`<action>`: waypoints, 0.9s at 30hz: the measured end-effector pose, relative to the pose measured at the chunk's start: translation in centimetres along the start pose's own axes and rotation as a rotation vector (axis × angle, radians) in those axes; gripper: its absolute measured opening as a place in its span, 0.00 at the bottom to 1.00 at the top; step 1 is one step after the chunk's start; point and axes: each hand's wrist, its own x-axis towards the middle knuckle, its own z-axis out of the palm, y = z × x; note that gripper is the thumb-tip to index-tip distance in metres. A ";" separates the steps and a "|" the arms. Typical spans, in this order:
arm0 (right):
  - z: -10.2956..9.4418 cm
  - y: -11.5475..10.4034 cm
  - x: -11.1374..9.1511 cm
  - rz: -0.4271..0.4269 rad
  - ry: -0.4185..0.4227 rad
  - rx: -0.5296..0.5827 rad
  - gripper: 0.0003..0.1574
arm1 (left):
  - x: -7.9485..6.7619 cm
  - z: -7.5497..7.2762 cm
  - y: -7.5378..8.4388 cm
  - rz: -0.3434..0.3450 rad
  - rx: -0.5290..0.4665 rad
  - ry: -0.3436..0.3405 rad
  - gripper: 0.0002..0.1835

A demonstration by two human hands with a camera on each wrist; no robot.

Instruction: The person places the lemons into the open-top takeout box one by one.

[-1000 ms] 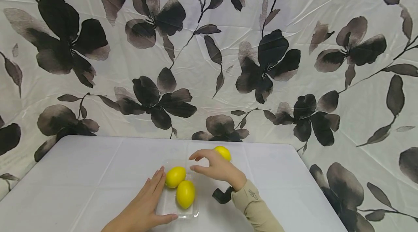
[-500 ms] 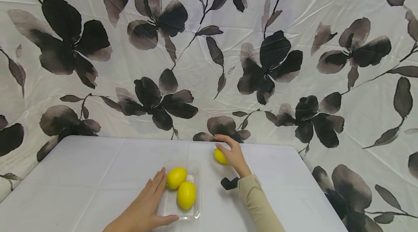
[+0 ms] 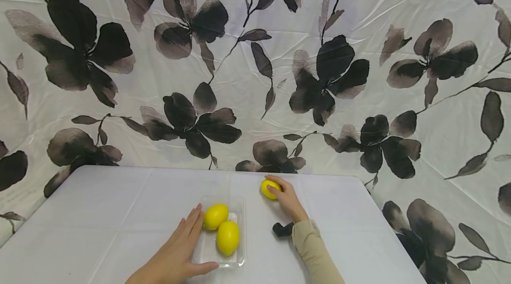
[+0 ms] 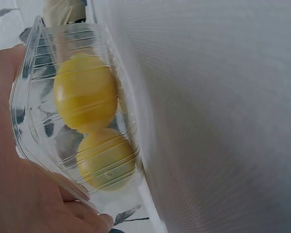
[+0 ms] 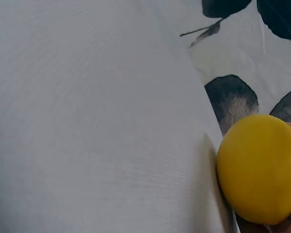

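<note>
In the head view a clear plastic tray (image 3: 241,248) lies on the table with two yellow lemons inside, a rear lemon (image 3: 216,217) and a front lemon (image 3: 228,238) touching it. My left hand (image 3: 181,246) rests along the tray's left side, fingers straight, thumb at the near edge. The left wrist view shows that hand (image 4: 34,189) against the ribbed clear wall. Toward the back of the table, my right hand (image 3: 288,197) grips a third lemon (image 3: 269,189), thumb in front and fingers behind. This lemon (image 5: 259,170) fills the lower right of the right wrist view.
A white cloth covers the table (image 3: 131,213), whose far edge runs just behind the third lemon. Under the right wrist is a black device (image 3: 281,230), apparently worn there. Behind the table hangs a floral fabric (image 3: 255,75).
My right hand moved away from above the tray, back and to the right, and has taken hold of the third lemon. The left hand and the tray stayed nearly still.
</note>
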 end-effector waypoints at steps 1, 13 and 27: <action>0.1 0.0 -0.1 0.004 -0.007 -0.006 0.24 | 0.0 0.0 0.0 -0.001 0.001 0.001 0.70; 0.9 -1.8 -1.7 -0.048 -0.103 -0.078 0.35 | 0.0 0.0 0.2 -0.027 0.003 -0.022 0.70; 1.3 -2.0 -3.1 0.003 -0.040 -0.155 0.37 | 0.0 0.2 -0.1 -0.021 0.007 0.011 0.69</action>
